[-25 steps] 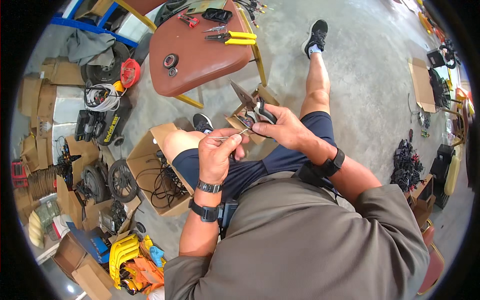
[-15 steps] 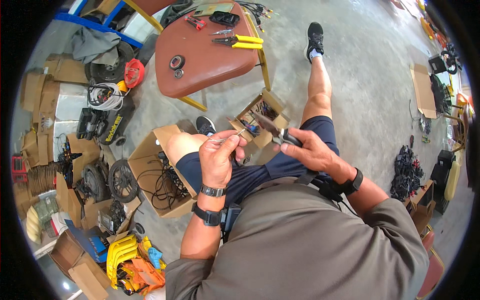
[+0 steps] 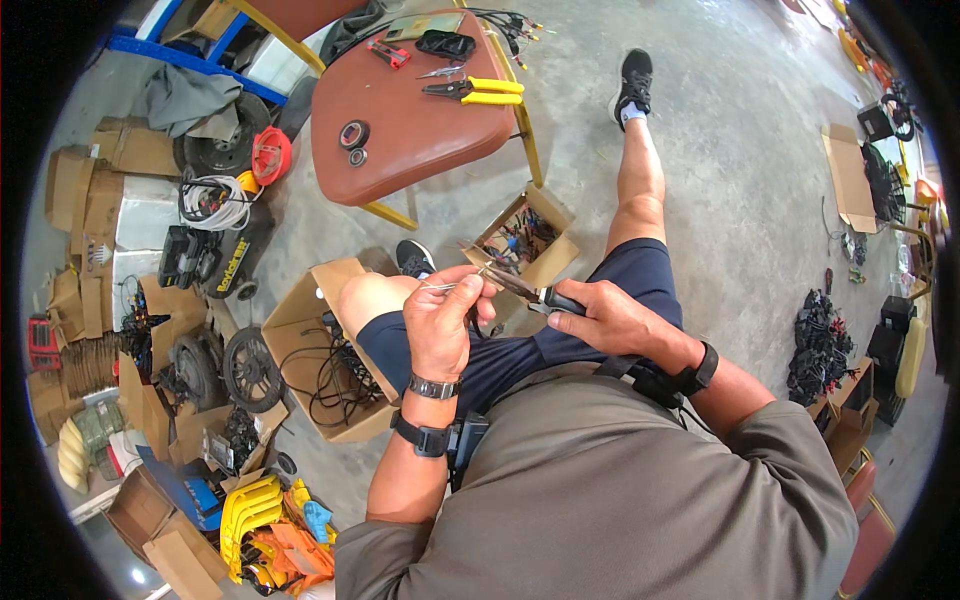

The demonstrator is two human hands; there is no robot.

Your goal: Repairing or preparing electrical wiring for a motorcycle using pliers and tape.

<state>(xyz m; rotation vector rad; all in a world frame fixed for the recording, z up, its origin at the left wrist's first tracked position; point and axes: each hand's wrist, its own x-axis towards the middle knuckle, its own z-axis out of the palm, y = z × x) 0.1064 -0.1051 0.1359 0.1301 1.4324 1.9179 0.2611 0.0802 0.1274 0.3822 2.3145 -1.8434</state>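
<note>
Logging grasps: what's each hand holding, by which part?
Right hand: pliers, by the handles. Left hand: thin wire, pinched between thumb and fingers; exact spot hidden.

Shows plain grey-brown on the shirt [image 3: 600, 470], navy on the shorts [image 3: 640, 282], black and grey on the pliers [image 3: 541, 296], whitish on the thin strands [image 3: 437, 287]; turns reddish-brown on the chair seat [image 3: 430, 145], bright yellow on the tool handles [image 3: 497, 86], tan on the cardboard box [image 3: 365, 422].
</note>
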